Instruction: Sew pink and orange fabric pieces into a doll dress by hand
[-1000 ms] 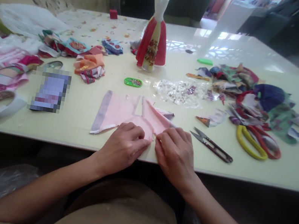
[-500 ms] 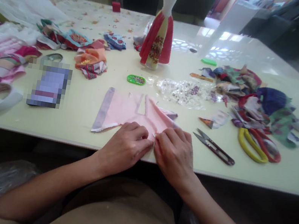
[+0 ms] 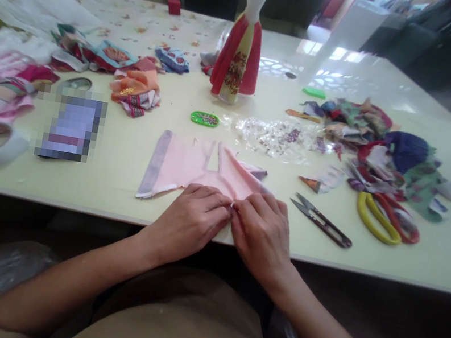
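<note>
Left hand and right hand at a pink cloth, nearside of the mannequin.
Each grip is pinched closed on the cloth's near edge, fingertips close together; the cloth lies spread on the desk. Snips rest nearer than the mannequin and to its right.

Pink cloth, grey-trimmed, far edge notched, spread on pale table

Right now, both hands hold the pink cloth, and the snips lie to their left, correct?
Not quite: in the head view, the snips lie to the right of the left hand and right hand, which both hold the pink cloth.
</note>
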Motion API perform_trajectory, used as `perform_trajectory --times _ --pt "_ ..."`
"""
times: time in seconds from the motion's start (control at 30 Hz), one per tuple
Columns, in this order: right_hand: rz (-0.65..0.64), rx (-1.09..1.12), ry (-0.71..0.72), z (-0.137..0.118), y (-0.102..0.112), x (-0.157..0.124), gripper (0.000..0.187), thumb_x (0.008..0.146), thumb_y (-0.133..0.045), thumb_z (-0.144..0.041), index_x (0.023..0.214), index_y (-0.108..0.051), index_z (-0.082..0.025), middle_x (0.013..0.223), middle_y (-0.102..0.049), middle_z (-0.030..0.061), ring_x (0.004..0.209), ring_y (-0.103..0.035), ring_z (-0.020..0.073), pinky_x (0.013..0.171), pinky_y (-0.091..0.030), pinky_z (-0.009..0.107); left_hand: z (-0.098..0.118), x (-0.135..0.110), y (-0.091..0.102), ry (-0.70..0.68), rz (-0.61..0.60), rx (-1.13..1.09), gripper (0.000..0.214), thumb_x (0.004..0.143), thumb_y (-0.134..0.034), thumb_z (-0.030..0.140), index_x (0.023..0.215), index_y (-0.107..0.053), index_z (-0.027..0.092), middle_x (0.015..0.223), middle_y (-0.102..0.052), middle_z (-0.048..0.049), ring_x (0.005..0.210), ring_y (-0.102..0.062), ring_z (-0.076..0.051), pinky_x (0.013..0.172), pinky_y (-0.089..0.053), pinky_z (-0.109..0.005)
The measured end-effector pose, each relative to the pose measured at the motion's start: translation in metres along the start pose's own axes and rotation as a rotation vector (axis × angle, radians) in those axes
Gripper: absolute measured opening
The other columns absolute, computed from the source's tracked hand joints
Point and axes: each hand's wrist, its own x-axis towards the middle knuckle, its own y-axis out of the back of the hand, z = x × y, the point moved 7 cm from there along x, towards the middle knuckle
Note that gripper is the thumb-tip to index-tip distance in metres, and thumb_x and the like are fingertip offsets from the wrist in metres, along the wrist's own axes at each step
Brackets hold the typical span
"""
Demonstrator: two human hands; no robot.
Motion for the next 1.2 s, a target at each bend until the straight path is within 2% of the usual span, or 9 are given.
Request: perform_trajectory --times 0.27,0.47,0.57,0.77,0.9,1.1,1.2 --pt "0.036 0.225 -0.074 0.008 0.004 -0.01 0.016 0.096 -0.053 -0.019 0.093 -0.069 -0.014 0.085 -0.062 0.0069 0.086 -0.054 0.0225 0.077 -0.039 0.037 0.001 0.001 0.003 -0.009 0.03 0.02 0.016 0.099 -0.051 0.019 0.1 -0.066 0.016 0.113 -0.072 -0.0054 0.109 -0.062 -0.021 0.096 -0.043 -0.039" --pt "0.069 0.266 -0.069 0.009 0.007 -0.016 0.018 0.096 -0.052 -0.015 0.1 -0.07 -0.013 0.086 -0.062 0.0072 0.086 -0.054 0.0221 0.077 -0.04 0.037 0.001 -0.001 0.002 -0.015 0.044 0.04 0.014 0.098 -0.052 0.019 0.102 -0.066 0.015 0.111 -0.071 -0.006 0.105 -0.062 -0.021 0.095 -0.044 -0.039" --pt "0.076 0.256 -0.054 0.008 0.007 -0.018 0.022 0.095 -0.053 -0.012 0.107 -0.071 -0.013 0.087 -0.062 0.0075 0.087 -0.054 0.0224 0.078 -0.04 0.037 0.002 -0.002 0.002 -0.016 0.052 0.056 0.015 0.098 -0.053 0.019 0.101 -0.067 0.016 0.109 -0.071 -0.0069 0.102 -0.061 -0.022 0.093 -0.045 -0.039" --pt "0.076 0.229 -0.037 0.008 0.006 -0.019 0.022 0.094 -0.052 -0.011 0.103 -0.072 -0.014 0.087 -0.062 0.0079 0.088 -0.053 0.0227 0.079 -0.04 0.038 0.004 -0.002 0.004 -0.029 0.075 0.073 0.015 0.098 -0.053 0.018 0.103 -0.066 0.015 0.106 -0.071 -0.007 0.099 -0.062 -0.021 0.091 -0.045 -0.039" --pt "0.055 0.197 -0.031 0.009 0.006 -0.017 0.027 0.095 -0.05 -0.013 0.112 -0.07 -0.015 0.088 -0.062 0.0078 0.087 -0.052 0.0225 0.078 -0.039 0.037 0.005 -0.002 0.003 -0.047 0.066 0.091 0.015 0.098 -0.052 0.017 0.102 -0.066 0.015 0.102 -0.072 -0.0055 0.094 -0.063 -0.019 0.089 -0.045 -0.038" --pt "-0.035 -0.006 0.081 0.003 0.0 -0.011 0.034 0.095 -0.051 -0.014 0.126 -0.065 -0.016 0.095 -0.063 0.0096 0.092 -0.05 0.0252 0.08 -0.035 0.04 0.004 -0.003 -0.002 -0.055 0.026 0.151 0.015 0.097 -0.052 0.017 0.096 -0.067 0.016 0.092 -0.071 -0.0042 0.088 -0.061 -0.019 0.087 -0.044 -0.039" --pt "-0.039 0.031 0.068 0.006 -0.002 -0.011 0.034 0.095 -0.05 -0.014 0.126 -0.064 -0.015 0.096 -0.062 0.0097 0.092 -0.05 0.0251 0.079 -0.036 0.039 0.005 -0.004 -0.001 -0.064 0.026 0.191 0.015 0.097 -0.052 0.018 0.104 -0.066 0.015 0.091 -0.07 -0.004 0.086 -0.06 -0.02 0.086 -0.045 -0.038"
